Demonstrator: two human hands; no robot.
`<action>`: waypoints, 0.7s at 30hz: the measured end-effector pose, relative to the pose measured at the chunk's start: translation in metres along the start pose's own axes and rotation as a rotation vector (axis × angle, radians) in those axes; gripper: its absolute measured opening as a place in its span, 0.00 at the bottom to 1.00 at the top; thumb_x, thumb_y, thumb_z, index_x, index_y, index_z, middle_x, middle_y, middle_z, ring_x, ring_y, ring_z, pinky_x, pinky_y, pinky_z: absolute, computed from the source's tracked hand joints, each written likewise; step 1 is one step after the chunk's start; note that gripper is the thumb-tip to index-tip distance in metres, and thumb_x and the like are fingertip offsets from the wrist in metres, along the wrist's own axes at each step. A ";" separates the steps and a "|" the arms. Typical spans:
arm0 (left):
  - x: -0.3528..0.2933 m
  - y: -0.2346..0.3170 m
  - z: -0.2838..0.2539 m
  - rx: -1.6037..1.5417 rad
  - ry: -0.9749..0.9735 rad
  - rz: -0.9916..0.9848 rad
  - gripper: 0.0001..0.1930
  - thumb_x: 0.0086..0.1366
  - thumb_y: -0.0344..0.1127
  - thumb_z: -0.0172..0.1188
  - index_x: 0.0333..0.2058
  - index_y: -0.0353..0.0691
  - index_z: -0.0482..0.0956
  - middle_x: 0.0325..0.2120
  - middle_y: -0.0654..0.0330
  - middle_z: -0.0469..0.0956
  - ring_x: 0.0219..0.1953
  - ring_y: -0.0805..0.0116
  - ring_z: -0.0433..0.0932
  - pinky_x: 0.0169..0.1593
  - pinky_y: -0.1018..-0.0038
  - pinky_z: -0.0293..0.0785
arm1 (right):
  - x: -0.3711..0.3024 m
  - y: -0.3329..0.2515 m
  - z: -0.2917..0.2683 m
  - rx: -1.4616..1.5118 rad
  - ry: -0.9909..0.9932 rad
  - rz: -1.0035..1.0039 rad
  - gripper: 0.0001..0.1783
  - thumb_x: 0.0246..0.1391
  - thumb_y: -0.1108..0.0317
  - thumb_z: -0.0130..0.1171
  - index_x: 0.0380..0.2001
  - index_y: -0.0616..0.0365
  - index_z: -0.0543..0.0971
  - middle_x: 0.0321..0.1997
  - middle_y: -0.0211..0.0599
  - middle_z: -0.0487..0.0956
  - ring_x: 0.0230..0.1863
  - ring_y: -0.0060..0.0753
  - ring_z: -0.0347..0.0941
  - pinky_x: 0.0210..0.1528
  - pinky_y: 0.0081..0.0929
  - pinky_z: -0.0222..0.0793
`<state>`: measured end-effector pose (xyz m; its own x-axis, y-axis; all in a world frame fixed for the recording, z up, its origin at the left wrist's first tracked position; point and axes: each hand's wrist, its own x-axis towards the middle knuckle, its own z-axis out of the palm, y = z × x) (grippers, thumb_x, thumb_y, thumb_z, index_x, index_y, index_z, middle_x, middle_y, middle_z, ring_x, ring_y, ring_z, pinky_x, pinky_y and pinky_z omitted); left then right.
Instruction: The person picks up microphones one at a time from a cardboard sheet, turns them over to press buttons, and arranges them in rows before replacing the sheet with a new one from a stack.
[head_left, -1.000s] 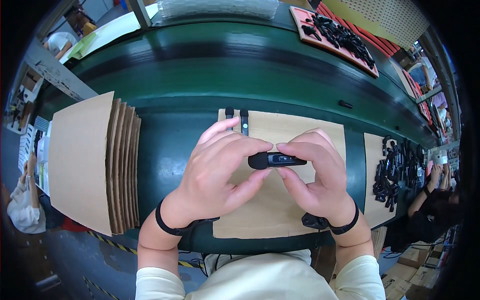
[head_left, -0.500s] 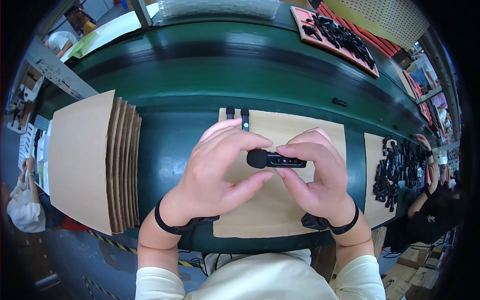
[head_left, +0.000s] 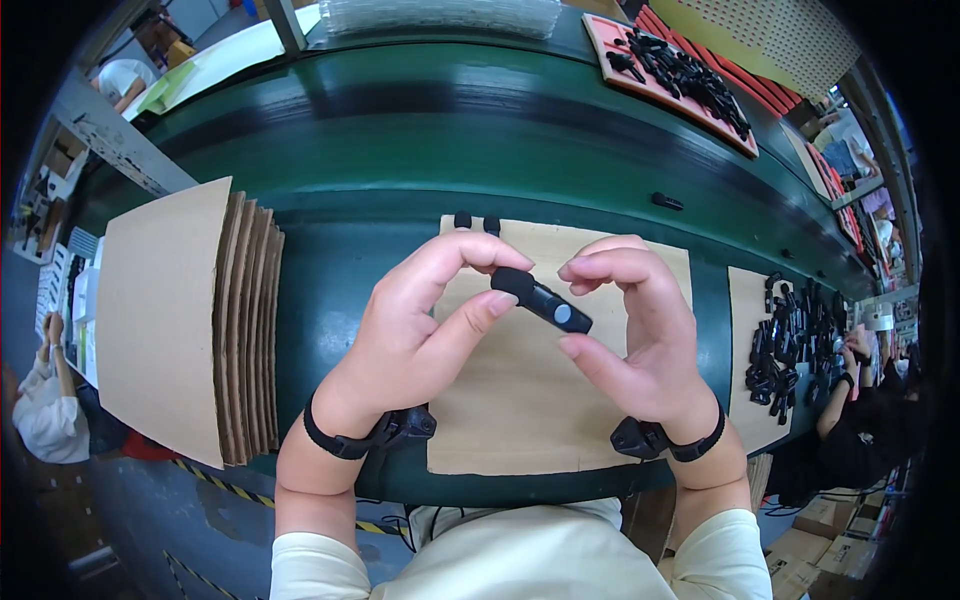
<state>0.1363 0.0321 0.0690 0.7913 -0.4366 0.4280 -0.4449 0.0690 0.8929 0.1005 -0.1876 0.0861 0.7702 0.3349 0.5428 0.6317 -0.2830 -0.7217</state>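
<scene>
A small black clip-on wireless microphone (head_left: pixel 547 304) with a foam windscreen is pinched at its foam end between the thumb and index finger of my left hand (head_left: pixel 398 335). It slants down to the right, and a round pale disc shows near its lower end. My right hand (head_left: pixel 650 345) is around that lower end, thumb and fingers spread apart and holding nothing. Below both hands lies a flat brown cardboard sheet (head_left: pixel 530 425). Two more such microphones stand out at its far left edge, partly hidden behind my left hand.
Stacked cardboard sheets (head_left: pixel 165 320) stand at the left. On the right, a cardboard piece (head_left: pixel 742 345) bears a heap of black microphones (head_left: pixel 775 350). Beyond runs a green conveyor belt (head_left: pixel 420 130) with a black piece (head_left: pixel 667 201). A pink tray (head_left: pixel 600 45) of black parts sits far right, near a co-worker (head_left: pixel 870 420).
The microphone has passed from my right fingers to my left and turned, from level to slanting, showing its disc side. My right fingers have opened. The black piece on the belt has shifted left.
</scene>
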 end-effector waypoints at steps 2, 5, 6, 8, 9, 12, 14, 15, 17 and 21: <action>0.001 0.000 0.003 -0.041 0.019 -0.002 0.11 0.66 0.30 0.60 0.44 0.31 0.75 0.41 0.58 0.77 0.45 0.69 0.75 0.54 0.71 0.70 | 0.001 0.001 0.000 0.012 -0.002 0.033 0.26 0.46 0.81 0.64 0.51 0.63 0.71 0.47 0.40 0.74 0.44 0.30 0.71 0.47 0.26 0.69; 0.002 -0.002 0.010 -0.123 0.055 -0.005 0.09 0.64 0.26 0.59 0.43 0.33 0.76 0.41 0.58 0.77 0.42 0.68 0.77 0.49 0.71 0.74 | 0.003 0.000 0.003 0.037 -0.006 0.098 0.25 0.48 0.82 0.63 0.52 0.63 0.71 0.46 0.39 0.74 0.44 0.29 0.71 0.47 0.26 0.69; 0.001 -0.002 0.013 -0.208 0.068 -0.043 0.09 0.64 0.26 0.59 0.43 0.32 0.75 0.41 0.58 0.77 0.42 0.69 0.77 0.49 0.72 0.74 | 0.005 -0.001 0.006 0.080 -0.014 0.152 0.24 0.49 0.82 0.63 0.51 0.63 0.72 0.46 0.38 0.74 0.43 0.28 0.71 0.47 0.25 0.70; 0.001 -0.003 0.016 -0.377 0.094 -0.119 0.09 0.64 0.25 0.59 0.43 0.32 0.74 0.41 0.59 0.76 0.42 0.69 0.77 0.47 0.72 0.75 | 0.008 -0.004 0.010 0.167 -0.030 0.261 0.23 0.50 0.82 0.63 0.51 0.62 0.73 0.46 0.37 0.74 0.43 0.25 0.71 0.46 0.23 0.70; 0.001 -0.006 0.016 -0.377 0.095 -0.119 0.09 0.64 0.25 0.59 0.43 0.32 0.74 0.41 0.59 0.76 0.42 0.69 0.77 0.47 0.72 0.75 | 0.009 -0.002 0.009 0.167 -0.031 0.261 0.23 0.50 0.82 0.63 0.51 0.62 0.73 0.46 0.37 0.74 0.43 0.25 0.71 0.46 0.23 0.70; 0.003 -0.016 0.015 -0.346 0.092 -0.157 0.08 0.63 0.26 0.61 0.40 0.33 0.74 0.36 0.58 0.77 0.41 0.65 0.79 0.46 0.71 0.75 | 0.013 0.010 0.004 0.079 -0.133 0.223 0.20 0.51 0.82 0.63 0.49 0.60 0.76 0.43 0.34 0.74 0.40 0.22 0.71 0.44 0.20 0.70; 0.006 -0.019 0.013 -0.133 0.036 -0.173 0.08 0.63 0.27 0.62 0.39 0.34 0.74 0.36 0.58 0.78 0.41 0.66 0.79 0.46 0.71 0.75 | 0.017 0.018 0.000 0.047 -0.132 0.265 0.19 0.52 0.81 0.63 0.48 0.61 0.76 0.41 0.32 0.75 0.39 0.21 0.71 0.43 0.20 0.70; 0.007 -0.020 0.012 0.080 -0.022 -0.185 0.08 0.62 0.28 0.63 0.38 0.35 0.75 0.35 0.58 0.78 0.40 0.66 0.79 0.46 0.71 0.75 | 0.019 0.023 -0.002 0.013 -0.129 0.307 0.18 0.52 0.80 0.63 0.47 0.61 0.76 0.39 0.31 0.75 0.37 0.20 0.71 0.42 0.19 0.70; 0.006 -0.023 0.012 0.291 -0.080 -0.197 0.08 0.61 0.29 0.64 0.37 0.36 0.75 0.35 0.58 0.79 0.40 0.66 0.80 0.46 0.71 0.75 | 0.022 0.036 -0.005 -0.022 -0.127 0.349 0.16 0.53 0.79 0.63 0.46 0.61 0.77 0.37 0.29 0.75 0.36 0.20 0.71 0.41 0.18 0.69; -0.003 -0.028 0.019 0.701 -0.325 -0.044 0.10 0.59 0.35 0.65 0.35 0.38 0.76 0.32 0.56 0.79 0.40 0.59 0.79 0.45 0.65 0.75 | 0.027 0.069 -0.008 -0.190 -0.204 0.492 0.15 0.54 0.76 0.63 0.45 0.63 0.76 0.33 0.27 0.74 0.33 0.17 0.69 0.38 0.17 0.68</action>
<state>0.1386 0.0146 0.0401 0.6997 -0.6747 0.2347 -0.6630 -0.4910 0.5651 0.1654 -0.2052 0.0537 0.9573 0.2838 0.0546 0.2219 -0.6004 -0.7683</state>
